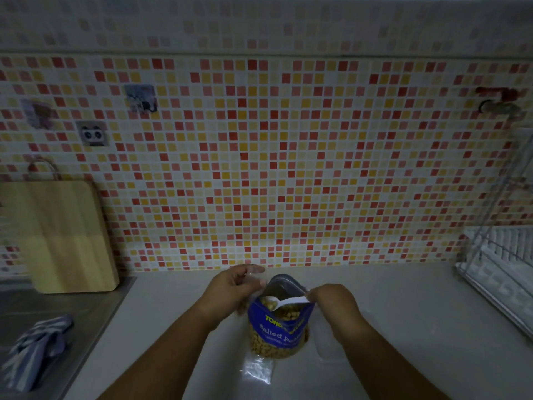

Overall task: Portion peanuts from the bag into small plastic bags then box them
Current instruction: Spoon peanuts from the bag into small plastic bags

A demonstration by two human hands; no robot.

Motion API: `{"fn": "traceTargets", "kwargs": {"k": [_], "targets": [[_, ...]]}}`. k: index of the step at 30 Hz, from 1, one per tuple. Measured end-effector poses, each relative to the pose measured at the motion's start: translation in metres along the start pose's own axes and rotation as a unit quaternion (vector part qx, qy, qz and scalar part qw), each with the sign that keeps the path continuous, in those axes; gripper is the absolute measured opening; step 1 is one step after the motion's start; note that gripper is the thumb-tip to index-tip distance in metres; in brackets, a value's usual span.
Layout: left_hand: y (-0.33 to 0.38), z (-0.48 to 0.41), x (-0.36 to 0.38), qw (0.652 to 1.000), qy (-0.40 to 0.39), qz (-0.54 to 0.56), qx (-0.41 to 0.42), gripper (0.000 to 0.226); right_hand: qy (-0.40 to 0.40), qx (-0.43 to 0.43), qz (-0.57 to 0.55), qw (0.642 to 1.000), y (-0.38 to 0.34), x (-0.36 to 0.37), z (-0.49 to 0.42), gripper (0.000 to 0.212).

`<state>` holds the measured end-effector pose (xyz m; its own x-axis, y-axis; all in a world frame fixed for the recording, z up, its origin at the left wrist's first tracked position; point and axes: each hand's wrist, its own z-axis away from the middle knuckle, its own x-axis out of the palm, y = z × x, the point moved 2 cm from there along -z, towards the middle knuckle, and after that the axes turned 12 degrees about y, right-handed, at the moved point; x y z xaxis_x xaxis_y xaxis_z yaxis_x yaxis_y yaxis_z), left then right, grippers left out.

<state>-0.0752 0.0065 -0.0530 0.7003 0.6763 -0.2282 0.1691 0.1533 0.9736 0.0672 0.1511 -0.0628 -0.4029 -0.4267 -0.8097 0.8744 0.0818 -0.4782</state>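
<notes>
Far left of the peanut bag (278, 327), a blue-and-white striped cloth (40, 350) lies on the steel sink surround (95, 307). Behind the cloth, still well left of the peanut bag, a wooden cutting board (66, 235) leans upright against the mosaic tile wall (288, 168).

Just left of the peanut bag's open mouth, the left hand (233, 287) has its fingers curled round a small clear plastic bag (256, 273) and holds it up beside the rim. The peanut bag itself stands upright on the pale counter (173, 313), blue with a see-through lower part full of peanuts.

A white plastic spoon (284, 301) lies across the peanut bag's mouth with a few peanuts in its bowl, which points left. At the peanut bag's right edge the right hand (331, 301) pinches the spoon's handle between thumb and fingers.

In front of the peanut bag, more clear plastic bags (256, 368) lie flat on the counter. Just right of it sits something clear and box-like (328, 342), too faint to make out. Far right of the peanut bag stands a wire dish rack (499, 264).
</notes>
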Motion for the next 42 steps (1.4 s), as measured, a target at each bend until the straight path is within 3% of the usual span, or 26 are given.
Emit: {"fn": "traceTargets", "kwargs": {"k": [3, 7, 8, 10, 12, 16, 19, 22, 26, 28, 30, 31, 33, 35, 37, 40, 42], "targets": [[-0.001, -0.003, -0.005, 1.0, 0.014, -0.002, -0.002, 0.027, -0.009, 0.034, -0.064, 0.997, 0.008, -0.011, 0.001, 0.038], [-0.001, -0.006, -0.008, 0.999, 0.0, -0.05, 0.009, 0.033, 0.055, 0.029, -0.254, 0.965, 0.028, -0.022, 0.009, 0.006], [0.0, -0.006, -0.008, 0.998, -0.004, -0.067, 0.014, 0.035, 0.059, 0.035, -0.264, 0.962, 0.028, -0.028, 0.009, 0.009], [0.002, -0.007, -0.005, 0.994, -0.01, -0.101, 0.026, 0.037, 0.025, 0.069, -0.165, 0.984, 0.021, -0.037, 0.005, 0.035], [0.004, -0.007, -0.002, 0.991, -0.019, -0.127, 0.044, 0.039, 0.021, 0.106, -0.107, 0.988, 0.013, -0.049, -0.001, 0.045], [0.01, -0.007, 0.005, 0.981, -0.035, -0.178, 0.075, 0.045, 0.021, 0.079, -0.046, 0.996, 0.006, -0.069, -0.002, 0.045], [0.012, -0.009, 0.01, 0.974, -0.039, -0.205, 0.088, 0.051, 0.026, 0.071, -0.041, 0.996, 0.001, -0.079, 0.0, 0.032], [0.013, -0.011, 0.015, 0.971, -0.036, -0.219, 0.094, 0.054, 0.043, 0.051, -0.005, 0.998, -0.006, -0.08, 0.002, 0.04], [0.016, -0.011, 0.026, 0.969, -0.036, -0.22, 0.11, 0.05, 0.07, -0.058, 0.083, 0.992, -0.025, -0.075, 0.021, 0.036], [0.018, -0.01, 0.031, 0.971, -0.027, -0.205, 0.119, 0.046, 0.12, -0.191, 0.09, 0.97, -0.032, -0.069, 0.032, 0.029], [0.019, -0.008, 0.035, 0.978, -0.007, -0.17, 0.12, 0.038, 0.18, -0.342, 0.039, 0.921, -0.035, -0.068, 0.047, 0.026], [0.019, -0.007, 0.036, 0.983, 0.004, -0.139, 0.117, 0.031, 0.208, -0.413, 0.054, 0.885, -0.037, -0.069, 0.057, 0.025], [0.018, -0.006, 0.036, 0.993, 0.021, -0.059, 0.104, 0.02, 0.303, -0.535, 0.132, 0.778, -0.042, -0.075, 0.073, 0.022], [0.018, -0.004, 0.034, 0.996, 0.042, 0.006, 0.08, 0.017, 0.383, -0.573, 0.131, 0.712, -0.044, -0.086, 0.084, 0.017], [0.017, -0.004, 0.029, 0.995, 0.059, 0.054, 0.055, 0.017, 0.433, -0.559, 0.106, 0.699, -0.039, -0.099, 0.084, 0.016], [0.015, -0.004, 0.02, 0.991, 0.085, 0.101, 0.029, 0.018, 0.475, -0.476, 0.057, 0.738, -0.03, -0.108, 0.071, 0.021], [0.014, -0.004, 0.016, 0.987, 0.099, 0.127, 0.02, 0.018, 0.456, -0.441, 0.085, 0.768, -0.027, -0.092, 0.059, 0.026]]}}
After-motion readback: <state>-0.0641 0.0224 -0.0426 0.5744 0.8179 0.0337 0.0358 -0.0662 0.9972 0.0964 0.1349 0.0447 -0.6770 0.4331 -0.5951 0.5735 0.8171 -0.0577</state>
